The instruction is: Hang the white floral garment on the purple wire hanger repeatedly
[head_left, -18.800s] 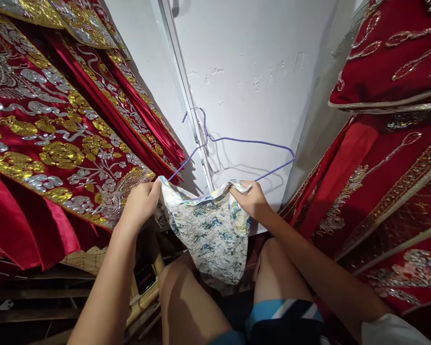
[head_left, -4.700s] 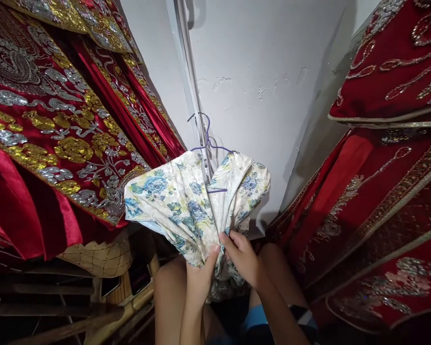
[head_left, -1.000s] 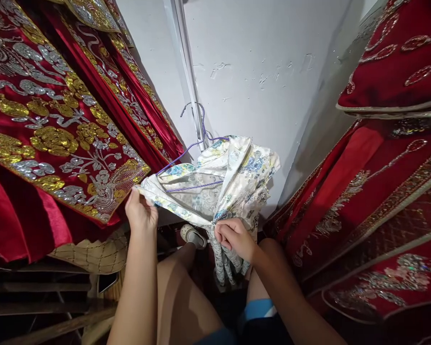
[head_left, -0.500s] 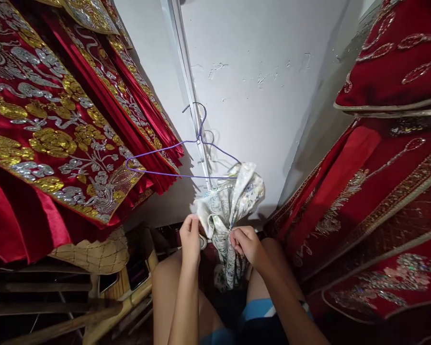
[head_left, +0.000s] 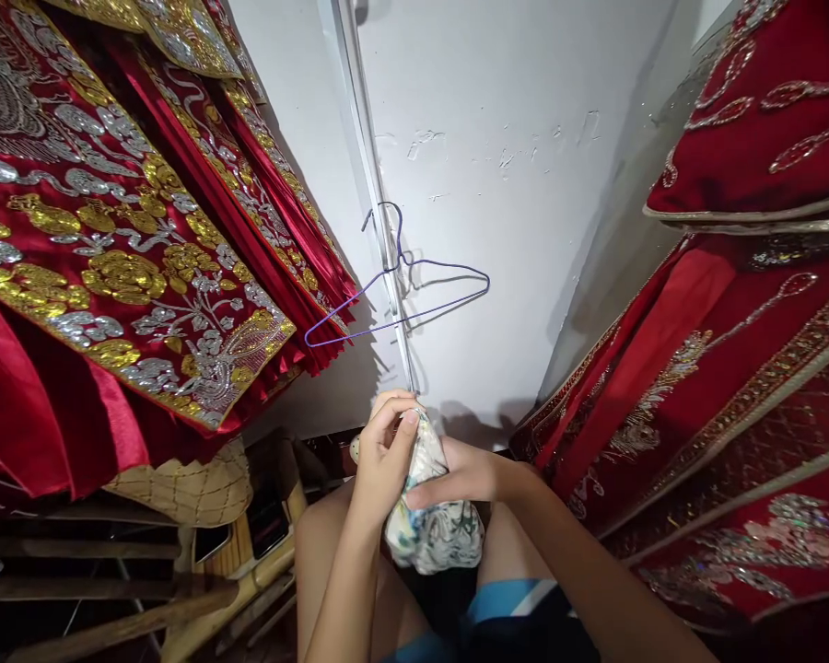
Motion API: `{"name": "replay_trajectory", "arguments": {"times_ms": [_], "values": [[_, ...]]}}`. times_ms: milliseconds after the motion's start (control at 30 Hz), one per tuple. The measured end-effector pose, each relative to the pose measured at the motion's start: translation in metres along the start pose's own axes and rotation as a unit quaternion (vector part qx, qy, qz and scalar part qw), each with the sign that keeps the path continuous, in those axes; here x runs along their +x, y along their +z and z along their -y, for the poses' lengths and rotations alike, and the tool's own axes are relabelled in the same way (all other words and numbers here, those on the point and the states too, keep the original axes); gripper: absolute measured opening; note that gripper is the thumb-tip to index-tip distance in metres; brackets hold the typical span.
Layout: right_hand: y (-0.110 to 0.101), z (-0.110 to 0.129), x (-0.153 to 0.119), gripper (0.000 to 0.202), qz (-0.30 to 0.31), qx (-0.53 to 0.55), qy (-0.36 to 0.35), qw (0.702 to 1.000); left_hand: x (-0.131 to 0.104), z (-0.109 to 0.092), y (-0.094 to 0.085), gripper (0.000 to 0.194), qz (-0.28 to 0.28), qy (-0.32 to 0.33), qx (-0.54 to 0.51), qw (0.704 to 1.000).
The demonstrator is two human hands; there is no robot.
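A bunched white cloth garment with a blue, green and yellow pattern point(head_left: 442, 537) hangs between my hands, above my lap. My left hand point(head_left: 387, 451) pinches its upper edge between thumb and fingers. Lower and to the right, my right hand point(head_left: 460, 474) wraps round the cloth, its thumb across the front and its other fingers mostly hidden behind. Above both hands a thin purple wire hanger point(head_left: 449, 311) hangs by its hook near a metal strip point(head_left: 366, 120) on the wall, with no cloth on it.
Red garments with gold and silver sequins point(head_left: 124, 276) hang at the left, and more beaded red garments point(head_left: 753, 368) at the right. A pale wall point(head_left: 511, 212) stands ahead. Wooden furniture point(head_left: 249, 589) with a woven, cream-coloured piece point(head_left: 193, 488) is at the lower left.
The patterned cloth has come off the hanger's right end and down towards my lap, bunched up. My hands have moved closer together. The hanger has turned and swung to the right.
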State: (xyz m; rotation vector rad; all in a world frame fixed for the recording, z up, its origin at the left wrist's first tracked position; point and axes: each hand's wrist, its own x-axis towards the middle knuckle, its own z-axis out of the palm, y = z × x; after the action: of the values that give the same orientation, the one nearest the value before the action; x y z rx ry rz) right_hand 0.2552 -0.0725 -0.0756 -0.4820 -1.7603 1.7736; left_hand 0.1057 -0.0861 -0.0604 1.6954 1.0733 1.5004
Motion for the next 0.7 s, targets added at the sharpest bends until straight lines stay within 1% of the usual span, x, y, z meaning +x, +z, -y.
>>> {"name": "replay_trajectory", "arguments": {"times_ms": [33, 67, 100, 133, 167, 200, 233, 267, 300, 333, 400, 467, 567, 633, 700], "values": [[-0.003, 0.004, 0.000, 0.033, 0.002, -0.019, 0.017, 1.000, -0.002, 0.004, -0.005, 0.025, 0.018, -0.015, -0.004, 1.000], [-0.007, 0.008, 0.000, 0.028, -0.016, -0.040, 0.033, 0.999, -0.004, 0.009, -0.010, 0.030, 0.047, -0.038, -0.007, 0.998], [-0.012, 0.013, 0.000, 0.019, -0.053, -0.058, 0.044, 0.996, -0.007, 0.014, -0.016, 0.036, 0.093, -0.066, -0.005, 0.993], [-0.019, 0.019, 0.000, 0.010, -0.101, -0.077, 0.047, 0.991, -0.011, 0.019, -0.022, 0.039, 0.150, -0.095, 0.006, 0.984], [-0.026, 0.026, 0.000, 0.004, -0.156, -0.100, 0.031, 0.982, -0.016, 0.024, -0.028, 0.040, 0.213, -0.121, 0.027, 0.969], [-0.034, 0.034, 0.002, 0.002, -0.215, -0.128, -0.006, 0.968, -0.019, 0.029, -0.034, 0.040, 0.266, -0.141, 0.053, 0.952], [-0.042, 0.042, 0.006, 0.007, -0.272, -0.160, -0.061, 0.947, -0.022, 0.032, -0.040, 0.040, 0.305, -0.156, 0.079, 0.936], [-0.051, 0.050, 0.012, 0.015, -0.314, -0.191, -0.117, 0.923, -0.024, 0.035, -0.045, 0.040, 0.327, -0.166, 0.102, 0.925], [-0.061, 0.057, 0.020, 0.024, -0.341, -0.217, -0.163, 0.900, -0.025, 0.035, -0.050, 0.039, 0.329, -0.168, 0.121, 0.921], [-0.070, 0.062, 0.031, 0.034, -0.352, -0.236, -0.190, 0.886, -0.024, 0.034, -0.055, 0.038, 0.316, -0.165, 0.134, 0.925], [-0.088, 0.065, 0.056, 0.046, -0.350, -0.253, -0.195, 0.881, -0.019, 0.026, -0.064, 0.034, 0.270, -0.147, 0.154, 0.939], [-0.104, 0.058, 0.082, 0.043, -0.354, -0.253, -0.174, 0.884, -0.013, 0.016, -0.071, 0.033, 0.224, -0.130, 0.184, 0.948], [-0.121, 0.034, 0.108, 0.028, -0.342, -0.248, -0.085, 0.903, -0.007, 0.004, -0.077, 0.036, 0.170, -0.117, 0.229, 0.951], [-0.125, 0.017, 0.112, 0.025, -0.328, -0.245, -0.035, 0.912, -0.008, 0.002, -0.079, 0.037, 0.157, -0.108, 0.244, 0.951], [-0.125, 0.004, 0.107, 0.024, -0.332, -0.248, -0.021, 0.910, -0.009, 0.004, -0.083, 0.035, 0.158, -0.098, 0.257, 0.948]]}}
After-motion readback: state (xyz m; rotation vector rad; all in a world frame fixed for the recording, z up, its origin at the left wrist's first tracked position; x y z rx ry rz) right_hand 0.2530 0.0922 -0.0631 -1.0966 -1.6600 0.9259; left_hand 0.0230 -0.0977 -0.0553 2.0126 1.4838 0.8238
